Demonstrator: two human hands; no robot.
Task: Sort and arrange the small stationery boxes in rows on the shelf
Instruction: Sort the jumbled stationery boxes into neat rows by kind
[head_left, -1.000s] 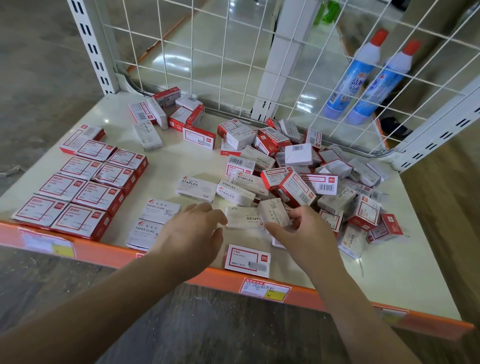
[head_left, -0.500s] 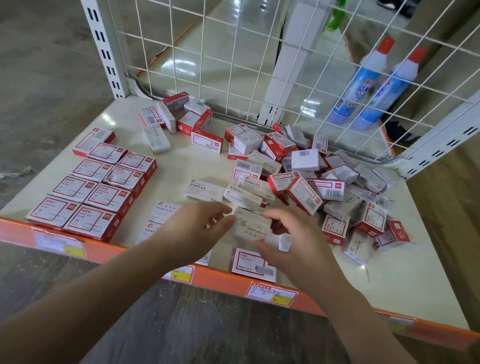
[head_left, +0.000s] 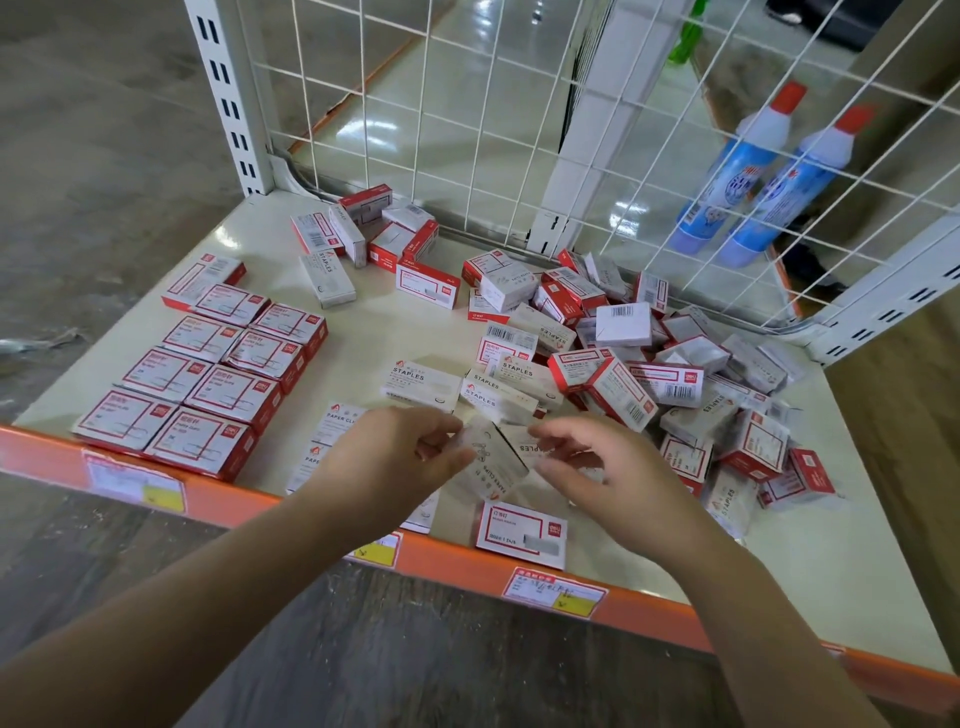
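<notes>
Both hands meet over the front part of the shelf (head_left: 810, 587). The left hand (head_left: 384, 462) pinches a small white paper clips box (head_left: 491, 465) between its thumb and fingers. The right hand (head_left: 597, 467) has curled fingers beside that box, just over a white staples box (head_left: 535, 447); I cannot tell if it holds either one. The paper clips box is tilted and sits between the two hands. To the left of the hands, red and white boxes (head_left: 208, 379) lie flat in neat rows. To the right of the hands is a messy pile of boxes (head_left: 649, 364). Behind the pile stands a white wire grid (head_left: 467, 130), and past it are two blue bottles (head_left: 769, 171).
</notes>
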